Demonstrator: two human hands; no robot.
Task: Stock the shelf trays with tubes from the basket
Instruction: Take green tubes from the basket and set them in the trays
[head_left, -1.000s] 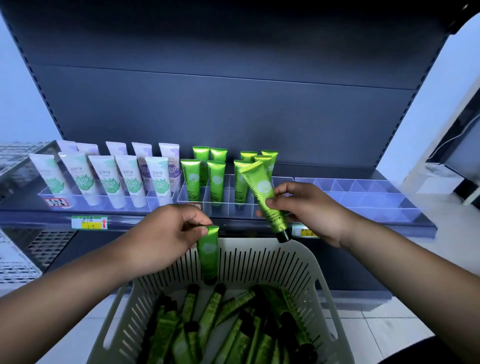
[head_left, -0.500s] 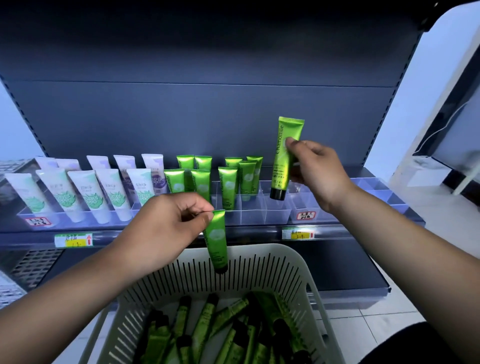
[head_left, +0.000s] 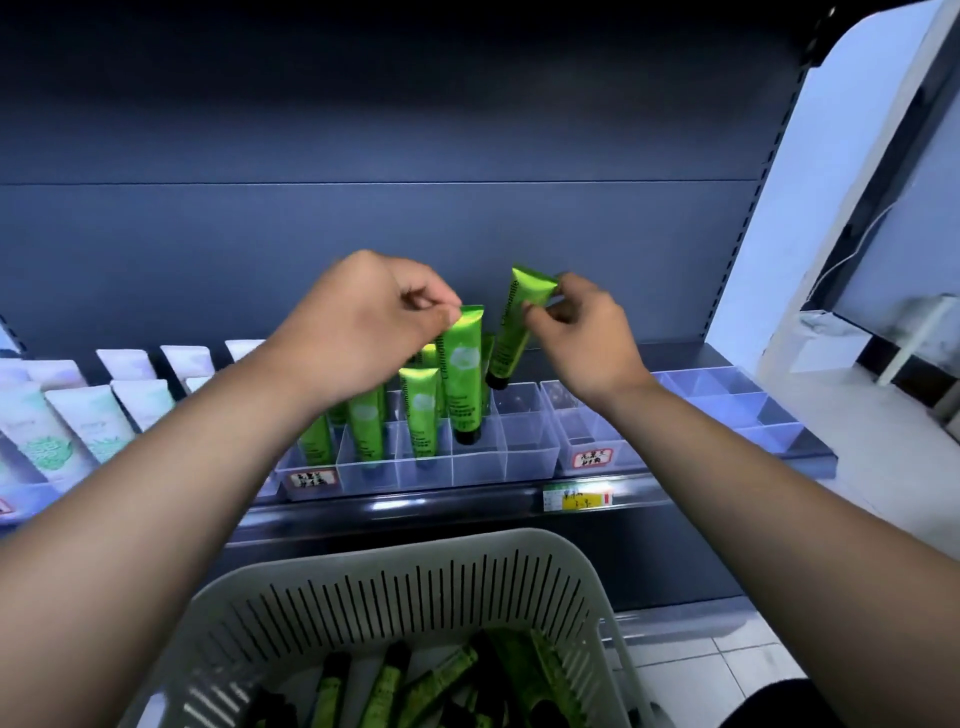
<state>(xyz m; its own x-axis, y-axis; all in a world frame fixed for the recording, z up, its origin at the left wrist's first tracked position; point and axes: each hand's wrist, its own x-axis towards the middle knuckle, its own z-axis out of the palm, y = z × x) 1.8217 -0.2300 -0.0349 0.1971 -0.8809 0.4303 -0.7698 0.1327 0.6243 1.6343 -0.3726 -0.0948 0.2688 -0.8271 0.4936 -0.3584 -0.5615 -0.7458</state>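
Left hand (head_left: 363, 322): fingers curled, thumb and fingertips pinching the crimped top edge of a green tube (head_left: 464, 374), which hangs upright, black cap down, with the cap at the rim of a front compartment of the clear shelf tray (head_left: 478, 467). Right hand (head_left: 582, 332): fingers curled, pinching the crimped top of a second green tube (head_left: 511, 332), tilted with its top leaning right and its black cap just above a rear compartment of the same tray, right of the first tube. Whether either cap touches the tray cannot be told. Stocked green tubes (head_left: 422, 410): standing cap down in the tray's compartments left of the first tube; several are partly hidden behind the left wrist and forearm, so their count is unclear. White tubes (head_left: 88, 421): two rows left of the tray, blurred, the leftmost cut off by the frame edge. Adjacent clear tray (head_left: 592, 431): just right of the first tray, its compartments showing no tubes, a red-bordered label on its front, print illegible. Further clear compartments (head_left: 737, 405): to the right along the shelf. Price tag (head_left: 577, 498): yellow and white, on the shelf edge below the trays, unreadable. Basket (head_left: 395, 587): pale slotted plastic, below the shelf, near edge cut off; it holds a dark jumble of green tubes (head_left: 384, 691) lying flat, details hard to make out. Back panel (head_left: 363, 182): dark, behind the shelf.
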